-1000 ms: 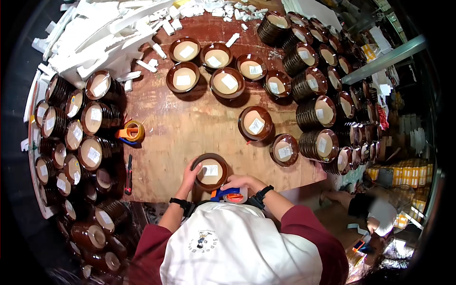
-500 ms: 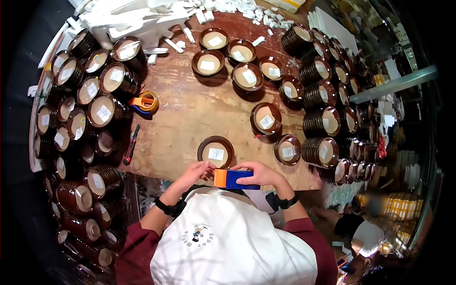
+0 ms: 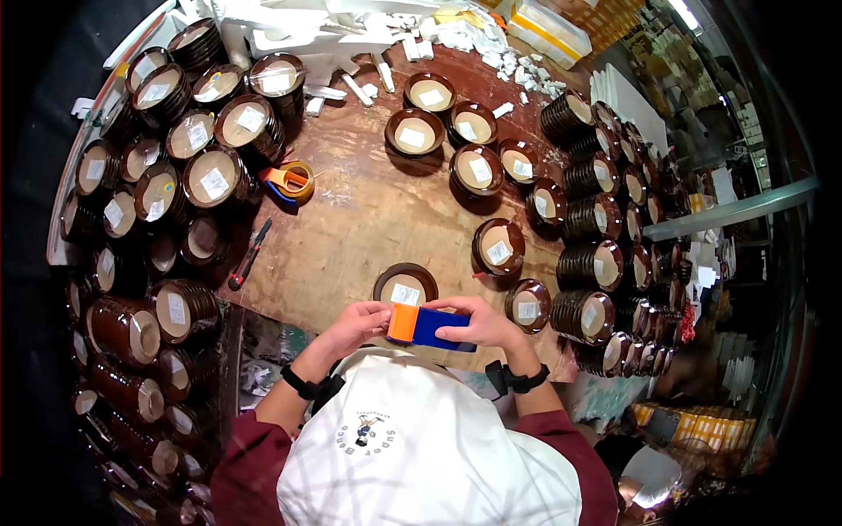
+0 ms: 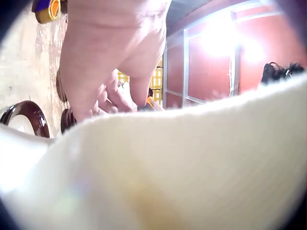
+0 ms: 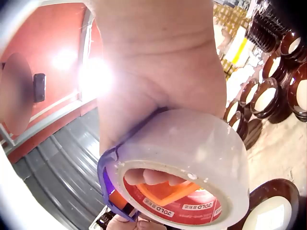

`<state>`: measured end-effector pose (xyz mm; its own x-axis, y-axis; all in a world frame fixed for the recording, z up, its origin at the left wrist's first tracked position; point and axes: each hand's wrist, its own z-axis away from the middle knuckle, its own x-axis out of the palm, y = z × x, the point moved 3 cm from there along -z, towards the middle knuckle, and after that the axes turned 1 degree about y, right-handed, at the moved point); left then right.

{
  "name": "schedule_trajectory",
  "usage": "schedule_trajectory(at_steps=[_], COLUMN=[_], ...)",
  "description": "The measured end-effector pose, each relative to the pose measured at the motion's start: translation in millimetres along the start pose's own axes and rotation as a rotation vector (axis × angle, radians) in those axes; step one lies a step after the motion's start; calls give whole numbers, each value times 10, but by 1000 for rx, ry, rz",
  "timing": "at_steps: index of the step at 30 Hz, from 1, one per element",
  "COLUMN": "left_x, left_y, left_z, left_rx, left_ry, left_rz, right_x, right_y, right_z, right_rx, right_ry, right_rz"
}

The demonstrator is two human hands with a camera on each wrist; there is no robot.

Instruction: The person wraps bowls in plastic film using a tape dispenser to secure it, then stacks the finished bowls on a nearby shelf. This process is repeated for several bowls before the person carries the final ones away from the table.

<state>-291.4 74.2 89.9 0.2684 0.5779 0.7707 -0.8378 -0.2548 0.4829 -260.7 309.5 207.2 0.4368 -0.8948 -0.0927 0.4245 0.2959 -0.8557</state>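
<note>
The blue-and-orange plastic tape dispenser, probably light, stiff and best gripped by its handle, carries a glossy clear tape roll and is held over the near edge of the wooden table, right hand wrapped round it, left hand pinching its orange end, just near of a round brown glazed bowl.

Second tape dispenser: lay near left edge.
Foam scraps: littered surface's far edge.
Bowl stacks: lined right edge.
</note>
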Motion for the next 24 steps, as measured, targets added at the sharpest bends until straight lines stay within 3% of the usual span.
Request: schedule_trajectory(at_steps=[5,10,13,16,19,24], left_x=[-87,-410,-855,-1426,-1961,-2121], left_y=[-82,-31,123,231,-55,-580], left_z=[-87,-344,-494,-566,-829,-1278], left_rx=[64,181,210,230,228,108], left_ry=[169,315,470,623,666,737], left_rz=[-59,-311,-383,-374,-395,-468], right_x=[-18,-55,-213,-401,-516,-301], right_y=[12,84,-16,-232,-60,-257], right_z=[-73,-336,-393,-207,-190,-403], right_rx=[5,59,23,289,317,387], right_ry=[11,27,81,97,148,139], right_rz=[73,224,527,457,599,619])
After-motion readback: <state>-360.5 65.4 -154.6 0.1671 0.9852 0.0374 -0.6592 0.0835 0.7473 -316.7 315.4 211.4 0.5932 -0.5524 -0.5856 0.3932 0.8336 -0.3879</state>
